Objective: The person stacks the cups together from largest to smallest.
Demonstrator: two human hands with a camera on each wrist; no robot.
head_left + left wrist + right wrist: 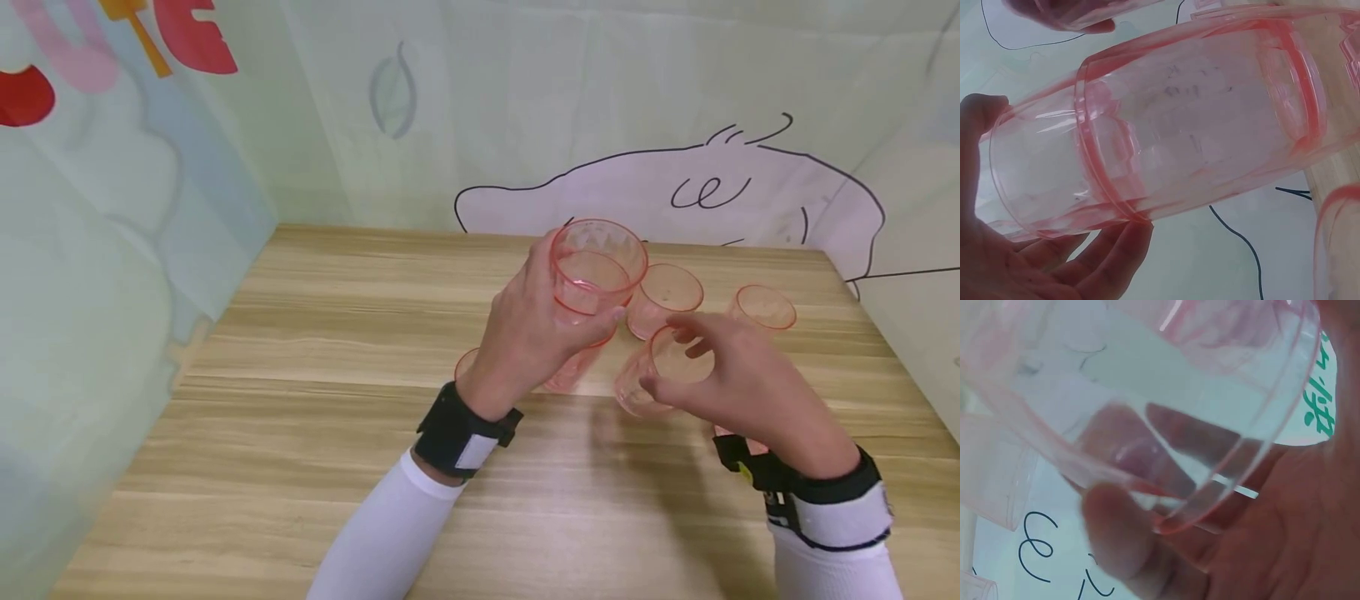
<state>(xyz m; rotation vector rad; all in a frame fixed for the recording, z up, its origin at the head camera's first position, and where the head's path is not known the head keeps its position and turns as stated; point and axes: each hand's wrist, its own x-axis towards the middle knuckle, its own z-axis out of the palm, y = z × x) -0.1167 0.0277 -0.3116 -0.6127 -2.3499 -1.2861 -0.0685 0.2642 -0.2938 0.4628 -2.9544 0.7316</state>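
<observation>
In the head view, my left hand grips clear pink-rimmed plastic cups, one nested in another, and holds them above the table. The left wrist view shows the nested cups lengthwise, thumb on one side and fingers curled on the other. To the right, my right hand curves its thumb and fingers round the rim of another such cup. From the right wrist, that cup fills the view, blurred, with fingers showing through its wall. Whether its base touches the table, I cannot tell.
Behind the hands stand a pink cup and a farther one. Another cup shows below the nested cups, and a rim peeks out beside my left wrist. A printed cloth hangs behind the wooden table.
</observation>
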